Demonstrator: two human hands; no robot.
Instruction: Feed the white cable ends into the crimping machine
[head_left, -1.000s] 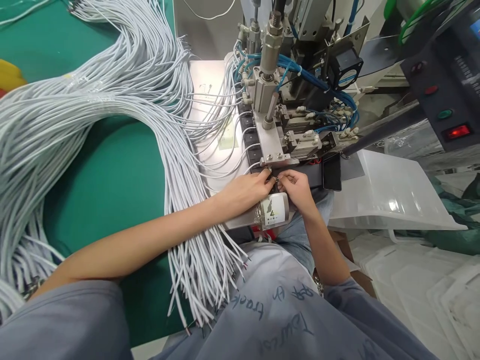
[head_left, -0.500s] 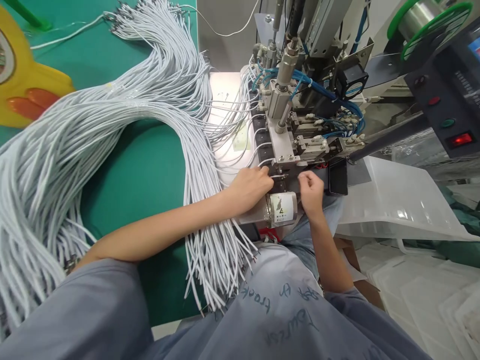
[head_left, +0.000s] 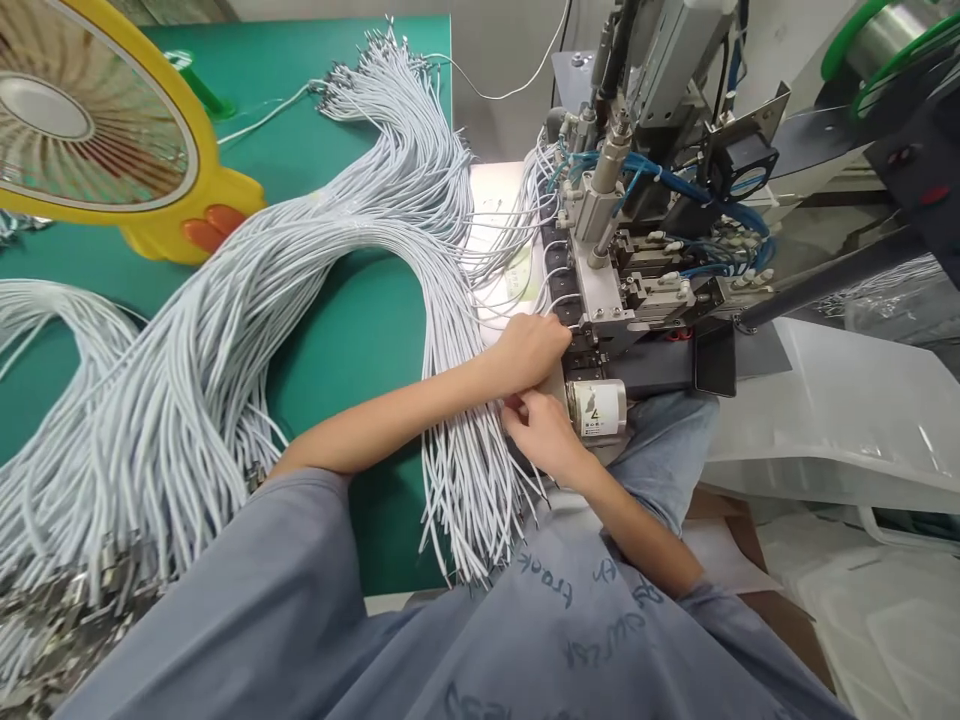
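My left hand point(head_left: 534, 352) is closed at the front edge of the machine point(head_left: 600, 290), its curled fingertips beside the dark clamping blocks. What those fingers hold is hidden. Just below it, my right hand point(head_left: 551, 432) is pinched shut at the edge of the white cable bundle point(head_left: 457, 400). I cannot make out what lies in that pinch. Several white cables run from the bundle into the row of black slots point(head_left: 561, 262) on the machine. A metal cylinder with a white label point(head_left: 600, 410) sits right of my right hand.
A yellow fan point(head_left: 161, 225) stands on the green table mat point(head_left: 352, 330) at the left. A green-rimmed wire spool point(head_left: 889, 40) and a dark control box point(head_left: 919, 170) are at the upper right. A black tray point(head_left: 715, 358) juts from the machine; translucent plastic sheeting point(head_left: 840, 400) lies beyond it.
My right hand has moved left from beside the machine to just below my left hand, by the cables. My left hand remains at the machine's edge. The view has swung left, showing more fan.
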